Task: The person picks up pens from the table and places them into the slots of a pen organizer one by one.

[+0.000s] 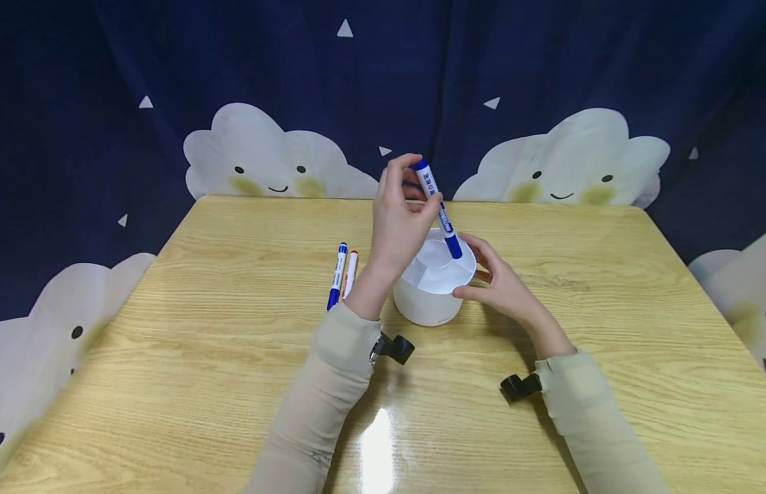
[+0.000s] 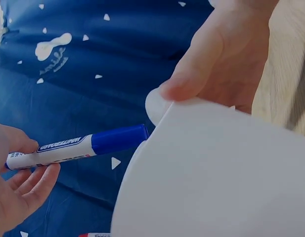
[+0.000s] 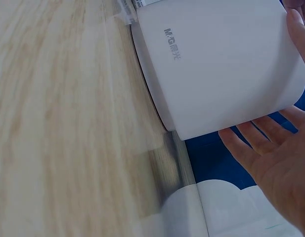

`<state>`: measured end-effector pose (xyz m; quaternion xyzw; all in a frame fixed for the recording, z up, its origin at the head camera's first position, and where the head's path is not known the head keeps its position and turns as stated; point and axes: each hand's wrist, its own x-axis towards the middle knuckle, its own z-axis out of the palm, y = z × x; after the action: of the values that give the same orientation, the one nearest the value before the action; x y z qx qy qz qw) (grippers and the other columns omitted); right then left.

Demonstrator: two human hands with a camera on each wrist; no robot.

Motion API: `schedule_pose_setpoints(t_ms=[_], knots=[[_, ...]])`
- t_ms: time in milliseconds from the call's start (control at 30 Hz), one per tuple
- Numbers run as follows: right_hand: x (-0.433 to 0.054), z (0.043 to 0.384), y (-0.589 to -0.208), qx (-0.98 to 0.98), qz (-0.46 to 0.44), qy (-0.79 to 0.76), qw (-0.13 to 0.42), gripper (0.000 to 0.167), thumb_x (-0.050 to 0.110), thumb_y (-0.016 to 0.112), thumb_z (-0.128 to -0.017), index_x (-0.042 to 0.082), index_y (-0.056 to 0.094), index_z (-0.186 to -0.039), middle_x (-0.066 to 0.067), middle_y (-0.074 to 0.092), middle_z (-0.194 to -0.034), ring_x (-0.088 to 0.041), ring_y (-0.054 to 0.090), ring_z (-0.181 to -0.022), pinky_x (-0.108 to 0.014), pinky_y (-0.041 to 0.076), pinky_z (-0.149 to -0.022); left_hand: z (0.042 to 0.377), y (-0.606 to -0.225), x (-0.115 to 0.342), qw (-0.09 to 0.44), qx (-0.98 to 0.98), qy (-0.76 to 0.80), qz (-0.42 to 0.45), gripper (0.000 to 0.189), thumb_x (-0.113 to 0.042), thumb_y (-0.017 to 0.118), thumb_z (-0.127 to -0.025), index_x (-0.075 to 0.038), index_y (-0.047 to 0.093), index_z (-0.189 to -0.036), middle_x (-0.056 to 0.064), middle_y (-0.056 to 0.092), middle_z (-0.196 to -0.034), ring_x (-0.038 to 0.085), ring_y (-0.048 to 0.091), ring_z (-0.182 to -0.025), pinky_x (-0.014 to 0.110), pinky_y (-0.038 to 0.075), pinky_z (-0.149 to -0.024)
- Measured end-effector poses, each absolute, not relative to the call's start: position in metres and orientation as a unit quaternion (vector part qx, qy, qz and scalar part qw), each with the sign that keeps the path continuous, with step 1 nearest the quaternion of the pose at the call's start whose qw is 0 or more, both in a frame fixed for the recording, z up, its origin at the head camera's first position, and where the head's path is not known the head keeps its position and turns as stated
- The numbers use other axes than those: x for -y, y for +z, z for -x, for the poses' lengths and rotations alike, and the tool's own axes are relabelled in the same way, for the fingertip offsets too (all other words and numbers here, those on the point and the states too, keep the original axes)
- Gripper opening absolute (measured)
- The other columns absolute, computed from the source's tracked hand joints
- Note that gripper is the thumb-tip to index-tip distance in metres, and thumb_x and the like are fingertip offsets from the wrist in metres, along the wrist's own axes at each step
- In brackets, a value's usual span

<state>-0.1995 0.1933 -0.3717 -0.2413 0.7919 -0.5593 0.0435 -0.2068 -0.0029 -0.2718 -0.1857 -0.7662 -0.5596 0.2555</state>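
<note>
My left hand (image 1: pixel 400 216) pinches a blue-and-white whiteboard marker (image 1: pixel 445 221) between thumb and fingers. The marker slants, its blue cap downward, over the white round pen holder (image 1: pixel 426 307). In the left wrist view the blue cap (image 2: pixel 120 138) overlaps the holder's rim. My right hand (image 1: pixel 505 285) grips the holder's right side, thumb at the near rim and fingers round the far side. Open compartments with thin dividers show inside the holder from above. The right wrist view shows the holder's printed side wall (image 3: pixel 216 74) with fingers (image 3: pixel 256 138) against it.
Left of the holder, a second blue marker (image 1: pixel 337 278) and a red-capped marker (image 1: pixel 351 273) lie side by side on the wooden table (image 1: pixel 235 357). Behind the table hangs a dark blue curtain (image 1: pixel 420 75) with cloud patterns. A black camera mount sits on each wrist.
</note>
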Motion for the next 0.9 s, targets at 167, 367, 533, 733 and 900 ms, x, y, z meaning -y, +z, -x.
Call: schedule_pose_setpoints(t_ms=[167, 367, 533, 733, 900], knots=[[-0.194, 0.199, -0.371, -0.793, 0.237, -0.559, 0.048, 0.084, 0.006, 0.072, -0.075, 0.019, 0.024, -0.142, -0.007, 0.035, -0.141, -0.025, 0.034, -0.128, -0.051, 0.033, -0.101, 0.206, -0.273, -0.004, 0.246, 0.772, -0.550, 0.201, 0.049, -0.001, 0.064, -0.079, -0.008, 0.041, -0.123, 0.011, 0.048, -0.104, 0.015, 0.058, -0.082, 0.013, 0.050, -0.067], [-0.193, 0.198, -0.370, -0.796, 0.232, -0.557, 0.053, 0.084, 0.008, 0.072, -0.075, 0.019, 0.024, -0.142, -0.007, 0.034, -0.142, -0.025, 0.032, -0.130, -0.052, 0.031, -0.102, 0.208, -0.282, -0.012, 0.228, 0.790, -0.527, 0.214, 0.041, -0.001, 0.061, -0.081, -0.005, 0.044, -0.117, 0.010, 0.049, -0.104, 0.016, 0.057, -0.082, 0.012, 0.049, -0.066], [-0.193, 0.198, -0.370, -0.795, 0.234, -0.557, 0.056, 0.083, 0.008, 0.072, -0.076, 0.020, 0.023, -0.142, -0.006, 0.032, -0.143, -0.025, 0.031, -0.131, -0.052, 0.031, -0.102, 0.210, -0.288, -0.014, 0.215, 0.808, -0.507, 0.209, 0.034, -0.004, 0.061, -0.081, -0.006, 0.046, -0.112, 0.008, 0.052, -0.099, 0.014, 0.058, -0.081, 0.012, 0.049, -0.066], [-0.193, 0.198, -0.370, -0.797, 0.236, -0.554, 0.053, 0.083, 0.007, 0.071, -0.076, 0.021, 0.024, -0.142, -0.005, 0.031, -0.143, -0.024, 0.031, -0.131, -0.051, 0.032, -0.102, 0.213, -0.295, -0.016, 0.183, 0.839, -0.473, 0.196, 0.027, -0.006, 0.061, -0.081, -0.007, 0.050, -0.105, 0.006, 0.057, -0.093, 0.013, 0.059, -0.078, 0.014, 0.048, -0.067], [-0.192, 0.196, -0.370, -0.799, 0.235, -0.551, 0.051, 0.084, 0.007, 0.071, -0.076, 0.023, 0.023, -0.143, -0.004, 0.030, -0.144, -0.023, 0.031, -0.130, -0.050, 0.033, -0.102, 0.213, -0.300, -0.018, 0.166, 0.865, -0.432, 0.193, 0.025, -0.007, 0.061, -0.082, -0.007, 0.052, -0.104, 0.005, 0.059, -0.088, 0.012, 0.058, -0.075, 0.013, 0.046, -0.064]])
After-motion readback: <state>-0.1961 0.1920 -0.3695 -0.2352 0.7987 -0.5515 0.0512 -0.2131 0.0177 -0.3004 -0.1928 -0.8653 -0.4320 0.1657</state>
